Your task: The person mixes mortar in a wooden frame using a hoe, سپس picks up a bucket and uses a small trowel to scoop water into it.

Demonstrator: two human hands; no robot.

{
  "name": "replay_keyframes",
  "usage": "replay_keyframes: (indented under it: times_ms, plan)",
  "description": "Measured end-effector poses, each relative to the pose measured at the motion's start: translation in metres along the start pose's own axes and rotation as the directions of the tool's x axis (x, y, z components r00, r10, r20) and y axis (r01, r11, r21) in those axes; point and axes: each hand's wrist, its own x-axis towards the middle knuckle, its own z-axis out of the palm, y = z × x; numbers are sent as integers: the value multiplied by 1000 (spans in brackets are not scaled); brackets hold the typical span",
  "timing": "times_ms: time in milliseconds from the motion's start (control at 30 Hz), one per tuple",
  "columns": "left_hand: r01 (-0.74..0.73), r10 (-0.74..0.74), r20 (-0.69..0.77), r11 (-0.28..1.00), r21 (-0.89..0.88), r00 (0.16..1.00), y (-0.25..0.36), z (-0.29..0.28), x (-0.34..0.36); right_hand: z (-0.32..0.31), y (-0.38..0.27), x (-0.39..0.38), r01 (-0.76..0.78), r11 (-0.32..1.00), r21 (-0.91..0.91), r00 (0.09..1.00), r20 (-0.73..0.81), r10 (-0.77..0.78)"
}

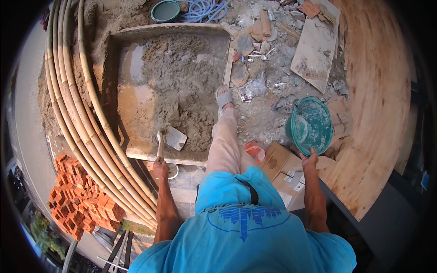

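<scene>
My left hand point(160, 169) is closed around the wooden handle of a short hoe point(175, 138). Its pale metal blade lies over the grey wet mortar point(180, 86), near the front edge of a shallow wooden mixing trough point(173, 160). On the right, my right hand point(310, 159) grips the near rim of a green bucket point(311, 126). The bucket's inside is smeared with grey residue, and its mouth faces up toward me. Brown water point(136, 98) stands along the trough's left side.
Long bamboo poles point(77, 100) curve along the left, beside a pile of orange bricks point(82, 198). Rubble point(268, 77) covers ground right of the trough. Plywood point(378, 91) lies far right, cardboard point(278, 167) nearer. A water tub point(165, 11) and blue hose point(205, 9) lie behind.
</scene>
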Motion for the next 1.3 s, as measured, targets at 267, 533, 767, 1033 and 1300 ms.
replay_keyframes:
  times_ms: [267,533,767,1033,1300]
  plan:
    - [71,-73,26,996,54,997,36,3,27,75,-75,33,75,996,-43,997,36,-74]
    - [161,-160,9,987,-24,987,40,16,47,167,-158,80,122,972,-203,986,137,-96]
    - [259,-257,47,964,-64,965,66,28,71,229,-218,77,199,924,-327,975,157,-154]
    - [280,-281,11,959,46,960,56,44,58,243,-230,50,167,932,-322,984,119,-136]
    - [269,-269,-26,963,5,963,64,50,46,237,-231,65,153,894,-421,981,175,-85]
